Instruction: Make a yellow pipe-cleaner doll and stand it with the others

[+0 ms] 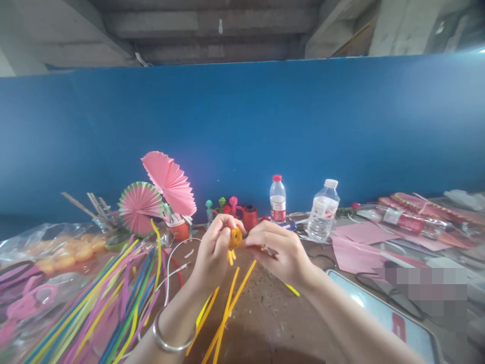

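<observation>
Hands at a worktop (280,323), head view. The left hand (215,242) grips a yellow-orange ball (236,236) between thumb and fingers; the ball lies at the fingertips, on their right, with short orange ends (231,257) showing just below. The fingers of the right hand (282,247) are drawn together close to the ball's right side; whether they pinch anything cannot be told. Loose orange strips (229,308) lie on the worktop below the ball. Labels: the red-capped bottle (278,202) bears a red-and-white label, its lettering too small to read; the white-capped bottle (323,215) has a pale label, likewise illegible. A bottle lying at right (405,221) shows a red and white label, blurred. The tablet (371,308) displays a red mark, not decipherable.
</observation>
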The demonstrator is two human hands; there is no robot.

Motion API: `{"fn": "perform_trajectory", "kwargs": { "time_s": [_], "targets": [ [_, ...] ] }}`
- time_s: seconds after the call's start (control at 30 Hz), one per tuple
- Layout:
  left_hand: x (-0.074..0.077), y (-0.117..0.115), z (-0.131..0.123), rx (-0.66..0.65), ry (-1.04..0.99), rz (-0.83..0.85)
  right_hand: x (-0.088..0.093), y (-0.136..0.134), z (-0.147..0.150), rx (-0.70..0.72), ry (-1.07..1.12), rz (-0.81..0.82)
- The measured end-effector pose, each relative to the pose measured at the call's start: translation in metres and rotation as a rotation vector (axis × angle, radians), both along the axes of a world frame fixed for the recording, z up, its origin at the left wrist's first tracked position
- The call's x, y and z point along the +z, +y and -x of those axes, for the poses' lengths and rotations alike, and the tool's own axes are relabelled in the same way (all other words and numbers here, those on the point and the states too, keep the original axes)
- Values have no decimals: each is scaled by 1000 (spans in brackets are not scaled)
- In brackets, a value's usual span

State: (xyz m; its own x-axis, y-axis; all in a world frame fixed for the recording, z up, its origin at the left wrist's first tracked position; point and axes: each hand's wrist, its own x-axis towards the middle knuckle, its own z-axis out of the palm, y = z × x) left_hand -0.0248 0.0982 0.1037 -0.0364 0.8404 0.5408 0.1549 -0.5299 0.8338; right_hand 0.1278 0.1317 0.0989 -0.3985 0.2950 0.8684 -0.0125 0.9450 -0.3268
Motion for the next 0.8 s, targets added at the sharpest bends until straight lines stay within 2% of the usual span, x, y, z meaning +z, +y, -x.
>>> {"fn": "perform_trajectory", "kwargs": {
  "time_s": [0.13, 0.3, 0.53, 0.6, 0.8],
  "targets": [
    [2, 0, 2, -83, -23, 83, 4, 5, -6, -35, 6, 21],
    [5, 0, 3, -175, -12, 163, 9, 4, -12, 8, -124, 36],
    [3, 1, 5, -345, -47, 340, 9, 2, -11, -66, -270, -70],
    [3, 0, 3, -341, -25, 356, 10, 1, -11, -93, -299, -113],
    [3, 0, -4, -172, 46, 349, 16, -8, -9, -217, -484, -288]
  ]
}}
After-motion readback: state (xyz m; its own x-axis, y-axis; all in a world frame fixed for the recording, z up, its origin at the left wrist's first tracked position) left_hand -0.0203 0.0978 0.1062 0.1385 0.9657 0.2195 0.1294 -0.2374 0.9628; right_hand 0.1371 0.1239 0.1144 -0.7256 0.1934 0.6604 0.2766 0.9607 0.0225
